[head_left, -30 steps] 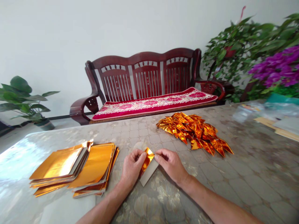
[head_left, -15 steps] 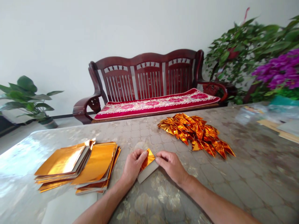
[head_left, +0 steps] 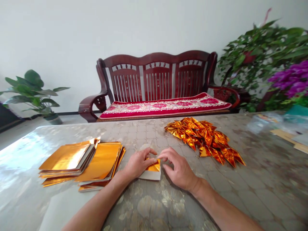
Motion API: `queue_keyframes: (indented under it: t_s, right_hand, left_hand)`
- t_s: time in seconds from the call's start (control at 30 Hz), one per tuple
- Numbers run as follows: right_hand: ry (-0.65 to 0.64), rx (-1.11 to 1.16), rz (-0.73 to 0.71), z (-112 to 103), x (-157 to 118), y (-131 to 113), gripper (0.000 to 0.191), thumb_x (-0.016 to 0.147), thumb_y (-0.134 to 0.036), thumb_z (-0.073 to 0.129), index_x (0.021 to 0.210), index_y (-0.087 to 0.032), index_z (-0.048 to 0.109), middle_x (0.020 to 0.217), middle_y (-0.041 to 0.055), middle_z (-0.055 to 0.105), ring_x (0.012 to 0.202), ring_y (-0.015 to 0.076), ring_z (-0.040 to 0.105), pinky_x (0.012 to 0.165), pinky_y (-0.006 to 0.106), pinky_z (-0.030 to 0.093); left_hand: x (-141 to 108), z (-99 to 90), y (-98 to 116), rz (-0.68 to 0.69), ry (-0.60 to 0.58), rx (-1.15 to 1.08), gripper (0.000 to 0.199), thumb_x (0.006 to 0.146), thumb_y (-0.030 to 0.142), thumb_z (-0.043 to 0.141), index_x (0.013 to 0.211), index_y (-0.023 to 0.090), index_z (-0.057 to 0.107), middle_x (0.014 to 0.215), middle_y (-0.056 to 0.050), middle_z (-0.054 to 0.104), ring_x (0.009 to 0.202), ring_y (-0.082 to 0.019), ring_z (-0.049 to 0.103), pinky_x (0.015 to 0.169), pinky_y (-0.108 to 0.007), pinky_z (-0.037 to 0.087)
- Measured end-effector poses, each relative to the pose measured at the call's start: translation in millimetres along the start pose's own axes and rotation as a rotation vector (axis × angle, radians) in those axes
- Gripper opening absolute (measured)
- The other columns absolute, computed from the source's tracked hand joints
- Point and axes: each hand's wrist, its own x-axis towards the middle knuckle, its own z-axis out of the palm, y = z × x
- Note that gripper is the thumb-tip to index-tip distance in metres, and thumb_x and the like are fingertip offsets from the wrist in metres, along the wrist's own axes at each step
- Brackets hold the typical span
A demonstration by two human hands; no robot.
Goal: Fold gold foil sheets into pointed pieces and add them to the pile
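A small piece of folded gold foil paper [head_left: 153, 166] with a pale grey strip along its near side lies low over the table in front of me. My left hand [head_left: 138, 164] grips it from the left, thumb on top and fingers along the far side. At its far right corner is my right hand [head_left: 179, 168], index finger bent at the edge and thumb apart from it. Left of my hands are two overlapping stacks of gold foil sheets [head_left: 99, 162]. Beyond my right hand sits a pile of pointed, folded foil pieces [head_left: 204, 136].
The patterned table cover [head_left: 154, 211] runs under everything. Clear plastic bags [head_left: 264, 122] and flat cardboard pieces [head_left: 285, 137] lie at the far right. Behind the table stands a dark wooden bench [head_left: 157, 77] with a red floral cushion. Potted plants [head_left: 40, 93] flank it.
The folded paper has turned so its pale strip now lies nearly level. My right hand's thumb has come away from the corner. The view has shifted slightly left.
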Motion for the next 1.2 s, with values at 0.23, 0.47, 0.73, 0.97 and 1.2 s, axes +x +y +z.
queue_keyframes:
  t_s: [0.23,0.47,0.73,0.97,1.2]
  right_hand:
    - [-0.259,-0.215,-0.148,0,1,-3,0.019,0.084,-0.011,0.063,0.088,-0.026,0.073,0.091,0.0007,0.068,0.092,0.0172,0.060,0.084,0.030,0.046]
    - [-0.289,-0.305,-0.126,2,1,-4,0.018,0.089,-0.013,0.060,0.095,-0.025,0.073,0.094,0.0024,0.067,0.094,0.0187,0.057,0.086,0.032,0.045]
    - [-0.219,-0.436,-0.018,2,-2,-5,0.020,0.091,-0.013,0.054,0.104,-0.022,0.068,0.097,0.0052,0.064,0.095,0.0208,0.056,0.083,0.033,0.045]
    - [-0.215,-0.489,0.054,0,0,-3,0.012,0.090,-0.018,0.059,0.097,-0.023,0.067,0.097,0.0037,0.063,0.096,0.0204,0.057,0.082,0.031,0.044]
    - [-0.208,-0.477,0.072,-1,1,-1,0.011,0.088,-0.022,0.064,0.098,-0.025,0.068,0.097,0.0013,0.064,0.096,0.0195,0.058,0.082,0.030,0.043]
  left_hand:
    - [4,0.0,-2,0.120,-0.052,0.131,0.034,0.082,0.032,0.061,0.114,0.023,0.067,0.066,0.004,0.062,0.059,-0.014,0.056,0.057,-0.023,0.038]
    - [3,-9.1,4,0.260,0.185,0.341,0.016,0.087,0.032,0.061,0.097,0.024,0.071,0.091,-0.003,0.070,0.090,-0.020,0.062,0.084,-0.029,0.043]
    - [-12,-27.2,29,0.472,-0.182,0.452,0.024,0.080,0.039,0.073,0.102,0.028,0.072,0.095,-0.003,0.070,0.094,-0.022,0.061,0.084,-0.028,0.042]
    - [-7,-14.5,10,0.504,-0.126,0.619,0.016,0.092,0.023,0.056,0.099,0.025,0.070,0.098,-0.003,0.068,0.095,-0.020,0.058,0.082,-0.028,0.043]
    - [-4,-4.9,0,0.468,-0.091,0.569,0.019,0.096,0.028,0.052,0.092,0.023,0.069,0.091,-0.001,0.069,0.090,-0.016,0.061,0.084,-0.027,0.044]
